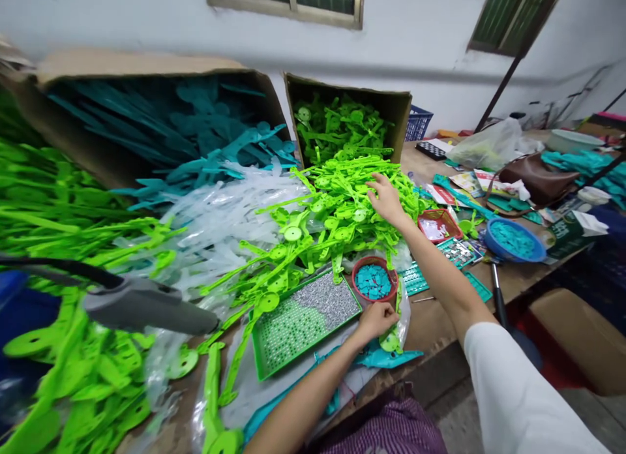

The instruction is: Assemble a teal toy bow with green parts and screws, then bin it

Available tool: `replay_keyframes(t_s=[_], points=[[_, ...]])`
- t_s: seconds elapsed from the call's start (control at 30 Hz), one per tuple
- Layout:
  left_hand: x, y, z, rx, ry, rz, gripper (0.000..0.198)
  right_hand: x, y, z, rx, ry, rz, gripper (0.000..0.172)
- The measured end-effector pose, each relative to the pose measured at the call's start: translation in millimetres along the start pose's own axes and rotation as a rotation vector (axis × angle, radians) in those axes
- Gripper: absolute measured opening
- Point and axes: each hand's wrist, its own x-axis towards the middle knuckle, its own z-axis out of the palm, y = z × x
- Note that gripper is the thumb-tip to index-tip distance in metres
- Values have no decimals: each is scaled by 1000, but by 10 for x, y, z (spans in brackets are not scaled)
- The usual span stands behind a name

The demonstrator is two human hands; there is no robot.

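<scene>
Head view: right hand [386, 198] over green pile [337, 199], left hand [375, 321] beside bowl [374, 261].

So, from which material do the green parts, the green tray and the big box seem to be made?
Green parts: probably moulded plastic, slightly glossy, with bright, even colour. Green tray: likely rigid plastic, with a smooth rim. Big box: apparently cardboard, matte tan, with a bent flap.

Right hand [385, 198] forward — left hand [375, 321] curled

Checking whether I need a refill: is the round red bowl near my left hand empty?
Not empty: teal pieces lie inside the round red bowl.
</scene>
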Motion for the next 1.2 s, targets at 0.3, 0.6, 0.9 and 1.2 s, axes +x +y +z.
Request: replay_keyframes(t_s=[0.3, 0.6, 0.9, 1.2], points=[[-14, -32, 25, -8, -2, -22, 21, 909, 211, 332, -269, -146, 20, 45], [-28, -43, 21, -17, -12, -51, 22, 1079, 281, 359, -220, -260, 99, 41], [19, -42, 3, -26, -14, -7, 21, -415, 147, -187, -168, 135, -88, 50], [105, -65, 27, -75, -32, 52, 21, -1427, -83, -378, -54, 87, -44, 46]])
